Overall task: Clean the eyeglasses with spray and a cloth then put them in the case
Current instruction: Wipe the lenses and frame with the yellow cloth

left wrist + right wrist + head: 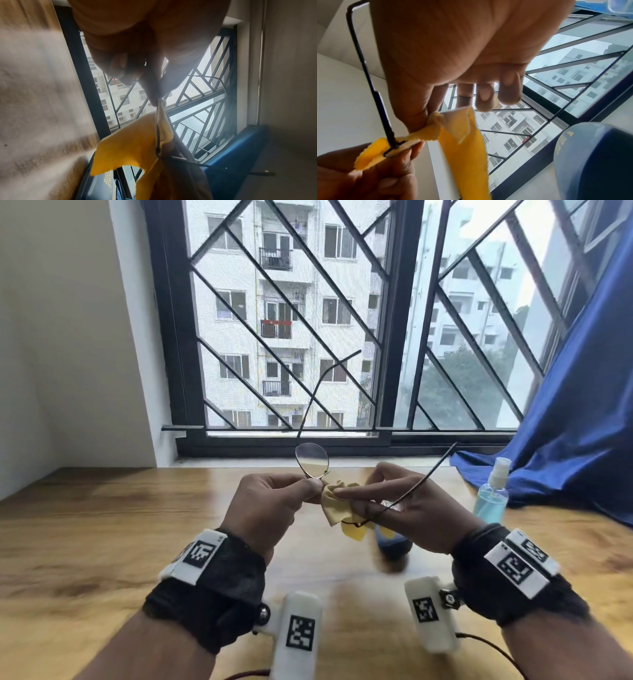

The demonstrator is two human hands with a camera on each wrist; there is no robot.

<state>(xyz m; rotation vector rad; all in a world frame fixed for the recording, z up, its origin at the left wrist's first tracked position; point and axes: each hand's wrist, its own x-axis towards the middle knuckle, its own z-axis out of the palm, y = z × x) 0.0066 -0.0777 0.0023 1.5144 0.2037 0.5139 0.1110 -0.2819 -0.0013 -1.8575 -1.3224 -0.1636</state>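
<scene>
Eyeglasses (312, 459) held up over the wooden table (102, 525), dead centre of the head view, both temples unfolded; one temple rises toward 12 o'clock against the window grille (284, 320), the other runs out to 2 o'clock.

We judge the frame to be thin wire: very light, springy, easily bent at the hinges. Lenses are fragile and smear-prone, and probably slick if they have been sprayed. Best hold is at the rim edge or the bridge, never flat on the glass and never far out on a temple.

Our left hand (270, 501) has fingers curled, thumb and forefinger pinching the frame low on the bare lens, near the bridge. That lens stands clear above the knuckles, at 11 o'clock from the cloth.

Our right hand (407, 508) pinches the yellow cloth (337, 503) between thumb and forefinger, apparently around the other lens; the remaining fingers hang loosely bent, touching nothing, as the right wrist view shows. The lens itself is hidden in the folds. Cloth is soft and limp, with a loose tail hanging toward 6 o'clock.

Spray bottle (491, 494) stands upright at 3 o'clock of the hands, beside the blue curtain (565, 422). A dark blue case (392, 544) lies on the table under the right hand; whether it is open we cannot tell.
</scene>
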